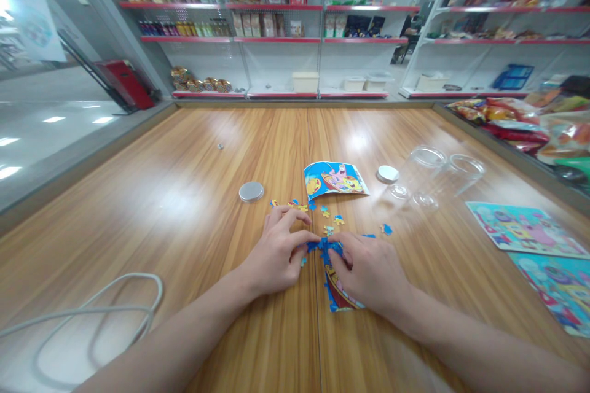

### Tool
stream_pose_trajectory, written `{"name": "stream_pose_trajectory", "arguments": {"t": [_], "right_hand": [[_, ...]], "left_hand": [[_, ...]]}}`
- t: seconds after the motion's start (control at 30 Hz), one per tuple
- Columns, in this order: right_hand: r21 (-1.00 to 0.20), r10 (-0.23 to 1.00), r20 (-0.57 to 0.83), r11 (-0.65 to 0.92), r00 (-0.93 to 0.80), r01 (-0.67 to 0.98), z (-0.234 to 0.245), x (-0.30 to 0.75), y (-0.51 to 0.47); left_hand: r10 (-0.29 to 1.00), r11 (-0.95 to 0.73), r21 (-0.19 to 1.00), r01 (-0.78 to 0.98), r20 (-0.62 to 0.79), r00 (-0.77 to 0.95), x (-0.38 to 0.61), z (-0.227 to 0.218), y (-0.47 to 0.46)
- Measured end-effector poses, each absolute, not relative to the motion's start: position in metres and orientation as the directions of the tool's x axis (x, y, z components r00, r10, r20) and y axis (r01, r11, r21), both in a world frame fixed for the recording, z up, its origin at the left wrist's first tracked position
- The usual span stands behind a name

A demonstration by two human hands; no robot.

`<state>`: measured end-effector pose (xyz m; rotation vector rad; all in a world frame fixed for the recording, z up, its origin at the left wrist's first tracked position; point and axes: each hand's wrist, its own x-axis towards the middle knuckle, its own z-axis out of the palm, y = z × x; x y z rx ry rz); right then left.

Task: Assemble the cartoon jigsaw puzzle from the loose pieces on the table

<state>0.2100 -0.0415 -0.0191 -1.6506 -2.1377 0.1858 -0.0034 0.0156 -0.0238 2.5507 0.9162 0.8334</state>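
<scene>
A partly joined jigsaw puzzle (pixel 335 293), blue with a brown boat shape, lies flat on the table near its front. My right hand (pixel 371 267) is closed over its upper right part, thumb and index finger at the top edge and hiding some of it. From the other side my left hand (pixel 281 249) pinches a blue puzzle piece (pixel 313 246) against that same edge. Loose puzzle pieces (pixel 338 220) are scattered just beyond my hands. Behind them stands a slightly curled picture sheet (pixel 336 178) with cartoon figures on blue.
Right of the sheet are a white lid (pixel 388 174) and clear jars (pixel 454 175) lying down. Two cartoon pictures (pixel 525 230) overlap at the right edge. A grey lid (pixel 251 191) sits left, a white cable (pixel 152 295) front left. Stocked shelves (pixel 276 40) stand behind the wooden table (pixel 184 196).
</scene>
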Motion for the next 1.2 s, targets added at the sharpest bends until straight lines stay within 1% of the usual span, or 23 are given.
{"name": "stream_pose_trajectory", "arguments": {"t": [0.43,0.6,0.8,0.9,1.07,1.2], "right_hand": [[-0.360,0.922,0.272,0.364,-0.276,0.859,-0.0218,0.2090,-0.0426],[-0.370,0.903,0.286,0.414,-0.321,0.832,-0.0248,0.2095,-0.0409],[-0.394,0.895,0.262,0.441,-0.361,0.806,-0.0267,0.2112,-0.0405],[-0.410,0.901,0.256,0.430,-0.351,0.805,-0.0244,0.2114,-0.0416],[-0.394,0.932,0.238,0.349,-0.273,0.850,-0.0206,0.2091,-0.0429],[-0.396,0.928,0.245,0.360,-0.281,0.845,-0.0201,0.2080,-0.0430]], "left_hand": [[0.718,-0.696,0.492,0.523,0.462,0.521,-0.0028,-0.0259,0.0195],[0.720,-0.694,0.487,0.531,0.449,0.529,-0.0028,-0.0270,0.0193],[0.717,-0.696,0.492,0.522,0.443,0.538,-0.0026,-0.0275,0.0200],[0.720,-0.694,0.492,0.526,0.439,0.538,-0.0027,-0.0286,0.0203],[0.722,-0.692,0.490,0.531,0.435,0.539,-0.0028,-0.0279,0.0198],[0.721,-0.692,0.493,0.528,0.434,0.540,-0.0027,-0.0270,0.0193]]}}
